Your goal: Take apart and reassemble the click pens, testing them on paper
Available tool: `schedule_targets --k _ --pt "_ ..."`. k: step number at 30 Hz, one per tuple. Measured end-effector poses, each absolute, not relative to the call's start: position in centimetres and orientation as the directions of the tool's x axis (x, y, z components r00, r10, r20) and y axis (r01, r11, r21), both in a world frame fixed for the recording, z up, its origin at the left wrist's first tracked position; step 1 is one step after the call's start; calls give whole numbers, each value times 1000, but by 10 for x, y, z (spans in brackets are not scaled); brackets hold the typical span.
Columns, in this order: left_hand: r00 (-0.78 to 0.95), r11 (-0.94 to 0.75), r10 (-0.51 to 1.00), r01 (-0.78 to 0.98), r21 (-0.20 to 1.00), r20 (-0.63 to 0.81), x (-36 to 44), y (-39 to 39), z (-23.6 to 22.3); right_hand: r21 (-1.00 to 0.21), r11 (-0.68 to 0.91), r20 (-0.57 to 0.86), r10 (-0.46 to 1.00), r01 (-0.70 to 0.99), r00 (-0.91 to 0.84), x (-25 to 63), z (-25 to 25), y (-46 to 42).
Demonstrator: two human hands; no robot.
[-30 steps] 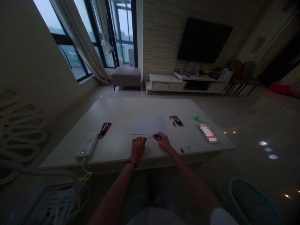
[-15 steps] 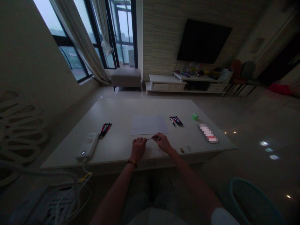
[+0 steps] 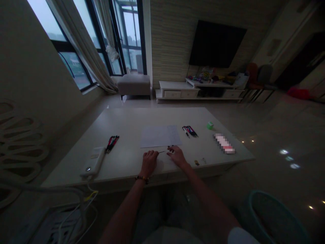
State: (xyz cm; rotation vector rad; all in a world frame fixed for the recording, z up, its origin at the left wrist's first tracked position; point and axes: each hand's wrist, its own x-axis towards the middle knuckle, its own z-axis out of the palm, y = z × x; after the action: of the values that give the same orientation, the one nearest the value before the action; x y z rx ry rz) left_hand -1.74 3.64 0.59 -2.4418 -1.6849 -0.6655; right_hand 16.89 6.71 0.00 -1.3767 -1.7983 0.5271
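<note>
My left hand [image 3: 150, 160] is closed, pinching a thin dark stick, like a pen refill [image 3: 161, 152], that points right. My right hand [image 3: 177, 156] is closed on a short dark pen part [image 3: 170, 146], held between thumb and fingers. A small gap lies between the stick's tip and the right fingers. Just beyond both hands is a white sheet of paper [image 3: 159, 136] with faint writing on its right side. A row of pens [image 3: 191, 130] lies to the right of the paper, with a short dark pen piece [image 3: 187, 135] beside it.
Another bunch of pens [image 3: 112, 143] lies at the left, near a white power strip [image 3: 94, 162]. On the right are a green object [image 3: 210, 125], a blurred-out pink item [image 3: 224, 143] and a small yellowish-dark item [image 3: 196, 162]. A teal basket rim [image 3: 250, 200] stands at lower right.
My right hand has drawn slightly away from the left, and its fingers have shifted on the dark part. The thin stick's tip now shows free. The view has shifted slightly.
</note>
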Motion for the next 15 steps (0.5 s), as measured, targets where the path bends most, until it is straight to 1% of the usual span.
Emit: schedule_targets --k 1,3,6,8,10,12,15 --pt "288 -379 868 910 166 405 -17 36 6 -685 281 349 936 673 -35 177 -3 69" --pt "276 -371 872 912 178 404 -17 36 7 -602 217 365 931 768 23 191 -9 75" --pt "263 -363 875 912 191 407 -17 37 7 -520 214 386 923 827 3 197 -15 83" --pt "259 -361 874 913 193 412 -17 37 6 -505 236 405 914 830 -14 194 -16 87" --pt "256 -360 872 913 192 416 -17 37 6 -511 256 431 902 821 -12 189 -15 89" --pt "253 -358 871 914 193 421 -17 37 6 -545 274 449 894 793 0 186 -13 88" --pt "247 -354 871 915 195 424 -17 37 6 -667 299 405 914 682 -4 189 -7 80"
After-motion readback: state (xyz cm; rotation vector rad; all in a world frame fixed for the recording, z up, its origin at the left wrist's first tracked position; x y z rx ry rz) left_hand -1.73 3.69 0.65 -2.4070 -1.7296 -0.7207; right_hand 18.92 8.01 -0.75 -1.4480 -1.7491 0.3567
